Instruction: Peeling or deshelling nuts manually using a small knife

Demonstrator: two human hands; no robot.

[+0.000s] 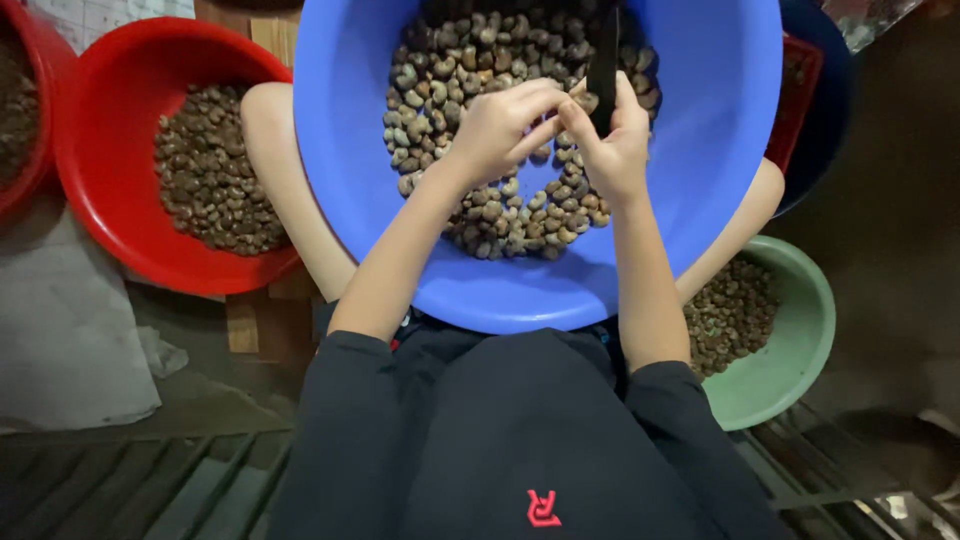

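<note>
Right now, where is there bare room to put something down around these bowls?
Bare room: the grey sheet left of the red bowl, and the blue bowl wall right of the nuts. Crowded: mid-bowl, where both hands meet, and the nut-filled green bowl.

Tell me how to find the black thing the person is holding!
Find the big blue bowl of brown nuts on the person's lap. Above it, the right hand grips a knife, flat, dark and straight among small round nuts.

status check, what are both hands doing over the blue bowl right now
Left hand pinching a small brown nut. Right hand gripping a dark flat blade tool. Both over the round blue plastic bowl of nuts. Nothing blocking.
</note>
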